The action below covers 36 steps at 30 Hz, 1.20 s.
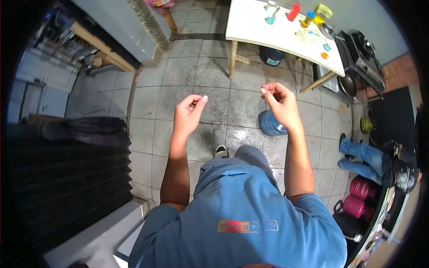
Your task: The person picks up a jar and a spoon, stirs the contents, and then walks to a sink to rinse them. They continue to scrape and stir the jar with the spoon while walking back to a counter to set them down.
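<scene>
Both my hands are raised in front of me above the tiled floor, well apart from each other. The fingers of my left hand [188,115] are curled in, with the thumb pressed near the fingertips; nothing shows in them. My right hand [284,107] has a similar pinch, thumb against the bent fingers, and I see no object there. Below my right hand a large blue water jug [269,124] is on the floor, partly covered by that hand and wrist. Neither hand visibly touches anything.
A white table [254,29] stands ahead, bearing a red squeeze bottle [294,12] and other items. Beneath it is a black bucket [271,56]. A stove [364,62] is at right. Another person in jeans [364,154] stands at right, near pink containers [355,205].
</scene>
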Each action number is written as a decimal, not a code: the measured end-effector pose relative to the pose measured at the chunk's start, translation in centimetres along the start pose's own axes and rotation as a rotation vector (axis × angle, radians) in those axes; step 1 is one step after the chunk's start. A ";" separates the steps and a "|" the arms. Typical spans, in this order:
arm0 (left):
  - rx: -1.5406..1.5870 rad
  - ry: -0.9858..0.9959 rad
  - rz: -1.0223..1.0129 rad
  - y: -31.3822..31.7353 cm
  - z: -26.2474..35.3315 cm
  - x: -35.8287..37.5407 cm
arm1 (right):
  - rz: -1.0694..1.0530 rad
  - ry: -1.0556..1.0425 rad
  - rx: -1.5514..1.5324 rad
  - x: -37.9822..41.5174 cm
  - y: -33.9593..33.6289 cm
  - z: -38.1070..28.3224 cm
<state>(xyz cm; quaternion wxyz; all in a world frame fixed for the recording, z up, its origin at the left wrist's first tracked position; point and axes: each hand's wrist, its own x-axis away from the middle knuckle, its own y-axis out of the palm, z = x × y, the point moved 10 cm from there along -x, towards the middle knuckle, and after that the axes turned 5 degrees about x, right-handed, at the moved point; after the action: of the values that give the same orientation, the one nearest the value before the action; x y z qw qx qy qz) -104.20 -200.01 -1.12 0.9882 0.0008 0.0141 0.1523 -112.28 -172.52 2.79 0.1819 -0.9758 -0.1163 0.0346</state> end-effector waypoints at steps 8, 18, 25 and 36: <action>-0.059 -0.041 -0.198 6.4 -1.4 -9.2 | 0.153 0.094 0.000 -6.0 -5.0 5.4; -0.263 -0.131 -0.134 12.0 -6.4 -23.0 | 0.208 0.156 0.223 -31.8 -11.9 17.8; -0.302 -0.255 -0.085 14.6 -9.8 -30.9 | 0.320 0.151 0.439 -54.4 -14.2 27.9; -0.257 -0.335 0.020 15.7 -12.2 -34.6 | 0.254 -0.119 0.297 -59.5 -10.6 27.2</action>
<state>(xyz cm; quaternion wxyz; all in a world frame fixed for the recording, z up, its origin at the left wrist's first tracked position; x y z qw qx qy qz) -142.28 -195.53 -12.26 0.9672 -0.0997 -0.1700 0.1604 -175.23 -167.74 -17.22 0.3106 -0.9414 0.0037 0.1316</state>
